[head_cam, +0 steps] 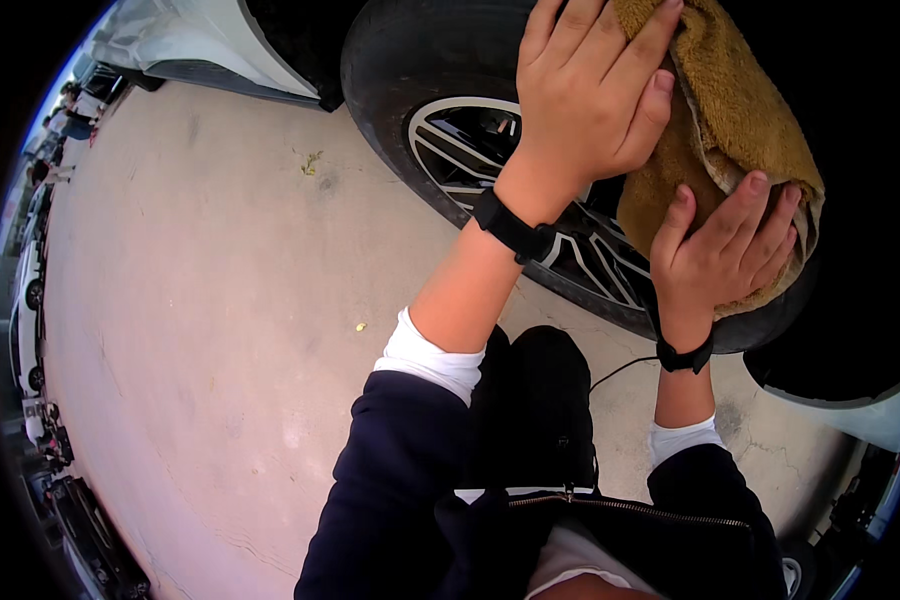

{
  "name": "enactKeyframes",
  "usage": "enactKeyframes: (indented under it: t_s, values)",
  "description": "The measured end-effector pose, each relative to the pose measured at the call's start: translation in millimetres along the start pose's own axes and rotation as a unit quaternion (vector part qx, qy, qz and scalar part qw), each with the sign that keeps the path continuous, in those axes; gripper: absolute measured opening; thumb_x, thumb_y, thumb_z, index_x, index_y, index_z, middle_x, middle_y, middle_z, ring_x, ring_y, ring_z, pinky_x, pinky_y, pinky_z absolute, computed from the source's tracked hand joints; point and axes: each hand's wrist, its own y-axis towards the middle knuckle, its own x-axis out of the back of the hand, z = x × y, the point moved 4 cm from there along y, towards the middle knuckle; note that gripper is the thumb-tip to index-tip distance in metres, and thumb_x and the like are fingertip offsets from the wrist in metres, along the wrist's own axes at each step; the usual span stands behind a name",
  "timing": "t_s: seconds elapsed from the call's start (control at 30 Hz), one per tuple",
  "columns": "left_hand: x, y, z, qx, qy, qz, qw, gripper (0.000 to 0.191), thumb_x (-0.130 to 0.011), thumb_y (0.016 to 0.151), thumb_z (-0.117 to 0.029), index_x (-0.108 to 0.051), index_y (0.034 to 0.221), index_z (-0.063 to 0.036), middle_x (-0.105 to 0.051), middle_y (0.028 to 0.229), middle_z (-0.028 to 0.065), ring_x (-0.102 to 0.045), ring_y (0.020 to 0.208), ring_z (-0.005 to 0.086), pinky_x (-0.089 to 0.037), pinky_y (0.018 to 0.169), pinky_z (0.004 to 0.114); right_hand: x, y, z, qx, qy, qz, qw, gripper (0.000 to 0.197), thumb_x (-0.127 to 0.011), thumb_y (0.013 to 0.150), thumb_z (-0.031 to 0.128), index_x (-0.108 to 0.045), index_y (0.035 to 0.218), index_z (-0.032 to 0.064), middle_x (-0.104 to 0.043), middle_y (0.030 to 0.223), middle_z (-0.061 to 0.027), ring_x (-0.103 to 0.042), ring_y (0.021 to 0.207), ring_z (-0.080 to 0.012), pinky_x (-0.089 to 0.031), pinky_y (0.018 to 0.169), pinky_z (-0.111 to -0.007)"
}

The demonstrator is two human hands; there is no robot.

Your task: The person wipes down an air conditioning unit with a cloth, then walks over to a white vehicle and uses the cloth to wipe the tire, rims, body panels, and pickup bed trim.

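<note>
My left hand (589, 94) lies over the upper sidewall of a black rubber car tyre (412, 56), its index finger and thumb on a folded brown terry towel (750, 97). Lower on the same towel, my right hand (724, 247) presses with its fingers spread toward the edge. The towel drapes over the tyre and part of the wheel, hiding the surface beneath. Under my left wrist shows a black and silver alloy wheel (465, 154). Black bands circle both wrists, and a thin cable (622, 367) runs from the right one.
Light car bodywork (187, 37) flanks the wheel at upper left, with a dark wheel arch beside it. Concrete paving (232, 247) carries a few small leaves (311, 163). Parked cars (30, 300) and several people (71, 124) stand along the far left. My knees (547, 390) are close below the wheel.
</note>
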Motion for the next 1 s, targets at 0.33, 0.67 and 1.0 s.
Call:
enactKeyframes:
  t_s: [0.33, 0.67, 1.0]
  values:
    - [3, -17, -9, 0.034, 0.033, 0.059, 0.997, 0.045, -0.037, 0.089, -0.014, -0.044, 0.128, 0.0079, -0.043, 0.134, 0.0234, -0.034, 0.129, 0.0381, -0.018, 0.109, 0.049, -16, -22, 15, -0.027, 0.046, -0.019, 0.998, 0.067, -0.057, 0.082, 0.048, -0.035, 0.141, 0.0237, -0.047, 0.133, 0.0046, -0.042, 0.126, -0.0195, -0.024, 0.105, -0.038]
    - [8, -45, -43, 0.089, 0.090, 0.137, 0.982, 0.050, -0.042, 0.083, -0.009, -0.042, 0.128, 0.0127, -0.057, 0.111, 0.0225, -0.040, 0.125, 0.0371, -0.013, 0.110, 0.052, -48, -77, 27, -0.030, -0.046, 0.018, 0.998, 0.048, -0.049, 0.085, 0.031, -0.045, 0.133, 0.0350, -0.046, 0.132, 0.0136, -0.034, 0.131, -0.0106, -0.014, 0.110, -0.032]
    - [15, -52, -95, 0.053, -0.001, 0.171, 0.984, 0.044, -0.044, 0.084, -0.012, -0.052, 0.123, 0.0067, -0.056, 0.118, 0.0212, -0.035, 0.130, 0.0371, -0.016, 0.109, 0.052, -2, -89, -17, -0.073, 0.048, 0.046, 0.995, 0.027, -0.062, 0.079, 0.021, -0.063, 0.107, 0.0186, -0.059, 0.114, 0.0041, -0.048, 0.119, -0.0204, -0.027, 0.106, -0.035]
